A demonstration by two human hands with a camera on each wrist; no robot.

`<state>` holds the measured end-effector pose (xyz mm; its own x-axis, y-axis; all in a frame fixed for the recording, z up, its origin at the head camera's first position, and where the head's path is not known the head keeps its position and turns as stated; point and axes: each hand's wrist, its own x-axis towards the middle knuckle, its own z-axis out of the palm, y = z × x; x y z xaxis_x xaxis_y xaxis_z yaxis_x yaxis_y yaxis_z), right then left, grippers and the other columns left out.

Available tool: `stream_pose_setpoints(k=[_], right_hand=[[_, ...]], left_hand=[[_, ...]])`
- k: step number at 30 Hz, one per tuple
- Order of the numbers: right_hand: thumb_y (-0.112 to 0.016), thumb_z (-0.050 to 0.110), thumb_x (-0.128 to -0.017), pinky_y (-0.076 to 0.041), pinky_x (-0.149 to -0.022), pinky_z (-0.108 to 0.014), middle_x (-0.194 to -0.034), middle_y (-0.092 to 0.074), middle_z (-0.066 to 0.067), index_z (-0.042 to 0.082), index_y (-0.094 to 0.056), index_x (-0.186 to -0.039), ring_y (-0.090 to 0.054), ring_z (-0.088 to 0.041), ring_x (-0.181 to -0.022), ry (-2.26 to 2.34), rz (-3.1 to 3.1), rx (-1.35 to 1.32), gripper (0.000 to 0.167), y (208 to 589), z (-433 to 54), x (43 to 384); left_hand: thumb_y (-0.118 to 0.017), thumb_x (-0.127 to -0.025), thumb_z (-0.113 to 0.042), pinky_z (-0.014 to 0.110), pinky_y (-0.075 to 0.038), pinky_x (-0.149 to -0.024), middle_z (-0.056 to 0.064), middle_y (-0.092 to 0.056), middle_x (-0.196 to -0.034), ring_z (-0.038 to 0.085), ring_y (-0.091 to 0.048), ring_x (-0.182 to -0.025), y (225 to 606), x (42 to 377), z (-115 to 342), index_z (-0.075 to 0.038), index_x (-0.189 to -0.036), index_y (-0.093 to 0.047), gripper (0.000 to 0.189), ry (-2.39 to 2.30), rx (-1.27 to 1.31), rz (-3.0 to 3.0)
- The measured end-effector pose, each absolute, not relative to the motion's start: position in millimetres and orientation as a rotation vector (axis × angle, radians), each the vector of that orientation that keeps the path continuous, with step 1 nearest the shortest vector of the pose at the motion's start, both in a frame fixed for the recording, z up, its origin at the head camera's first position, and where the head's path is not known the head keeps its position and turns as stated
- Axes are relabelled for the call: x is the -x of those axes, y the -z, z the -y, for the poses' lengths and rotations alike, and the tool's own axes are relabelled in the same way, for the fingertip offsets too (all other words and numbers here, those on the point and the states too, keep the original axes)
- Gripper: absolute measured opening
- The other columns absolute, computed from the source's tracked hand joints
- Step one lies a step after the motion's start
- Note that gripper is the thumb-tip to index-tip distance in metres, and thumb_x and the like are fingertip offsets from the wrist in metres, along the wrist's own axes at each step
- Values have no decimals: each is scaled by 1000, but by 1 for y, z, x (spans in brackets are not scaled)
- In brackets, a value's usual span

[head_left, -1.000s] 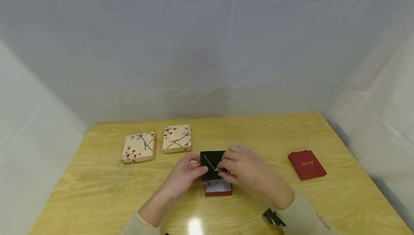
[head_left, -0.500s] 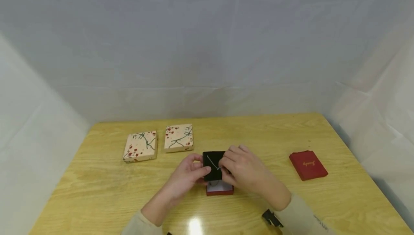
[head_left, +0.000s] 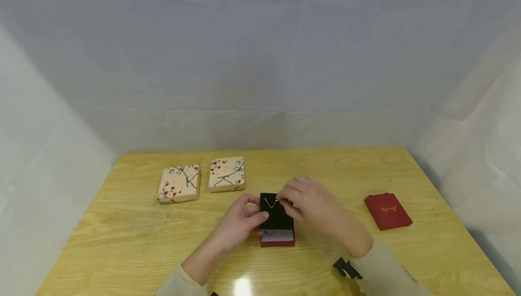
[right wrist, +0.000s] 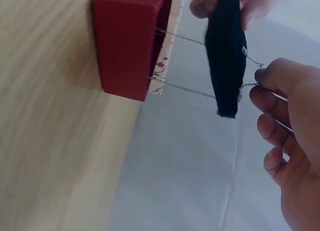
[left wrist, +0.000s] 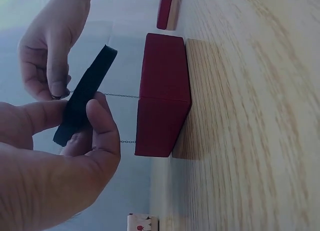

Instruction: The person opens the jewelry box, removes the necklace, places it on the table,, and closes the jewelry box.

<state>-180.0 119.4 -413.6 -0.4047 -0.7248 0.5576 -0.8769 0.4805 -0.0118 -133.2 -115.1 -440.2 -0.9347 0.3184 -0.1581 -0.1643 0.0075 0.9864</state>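
Observation:
My left hand (head_left: pixel 240 218) holds a black padded jewelry insert (head_left: pixel 281 219) by its left edge, thumb on the front face and fingers behind. A thin silver necklace (head_left: pixel 269 204) makes a V across the insert's upper part. Thumb and forefinger of my right hand (head_left: pixel 309 203) pinch the necklace just off the insert's face, clear in the right wrist view. Behind the insert, two strands of chain (right wrist: pixel 187 90) run down into the red box base (left wrist: pixel 162 96). This base stands on the table below the insert, and its pale inside shows in the head view.
Two cream boxes (head_left: pixel 179 183) with a blossom-branch print lie at the back left of the wooden table (head_left: pixel 134 241). At the right lies a red lid (head_left: pixel 388 211) with gold lettering. White sheeting (head_left: pixel 260 60) hangs behind and at both sides.
My right hand has moved up along the insert, pulling the pinched part of the necklace higher, so the V sits nearer the top edge. My left hand keeps its hold on the insert.

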Motion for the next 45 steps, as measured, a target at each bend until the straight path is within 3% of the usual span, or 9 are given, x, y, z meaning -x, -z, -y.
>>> stream_pose_setpoints(k=[6, 16, 27, 34, 45], right_hand=[[-84, 15, -93, -57, -77, -37, -97, -71, 3, 13, -77, -101, -65, -16, -88, -492, 2325, -1332, 12, 405, -119, 190], [-77, 16, -100, -58, -82, -37, -99, -72, 3, 14, -75, -105, -65, -15, -89, -532, 2457, -1364, 6, 395, -112, 199], [-73, 18, -103, -57, -81, -36, -99, -71, 5, 14, -75, -106, -65, -13, -86, -504, 2520, -1393, 5, 394, -97, 214], [-71, 18, -104, -56, -83, -36, -100, -71, 6, 15, -75, -107, -66, -14, -85, -547, 2569, -1392, 5, 392, -92, 219], [-72, 20, -104, -57, -80, -33, -101, -72, 5, 15, -76, -107, -66, -11, -88, -603, 2632, -1376, 7, 398, -90, 229]], left_hand=[[-64, -103, -6, 39, -62, -80, 24, -74, -115, 36, -74, -100, 440, 132, 114, 6, -128, -44, 34, -1979, -190, -1949], [-61, -105, -6, 42, -63, -77, 22, -74, -113, 37, -75, -96, 442, 131, 111, 5, -129, -42, 32, -1957, -222, -1927], [-62, -105, -9, 31, -52, -69, 17, -76, -110, 24, -72, -88, 442, 130, 112, 3, -130, -44, 33, -1889, -269, -1978], [-62, -105, -9, 24, -40, -53, 16, -76, -110, 19, -65, -75, 442, 129, 112, 3, -131, -45, 33, -1882, -279, -1965], [-66, -103, -11, 25, -41, -55, 11, -75, -105, 18, -56, -71, 440, 129, 115, 1, -129, -49, 33, -1841, -301, -2042]])
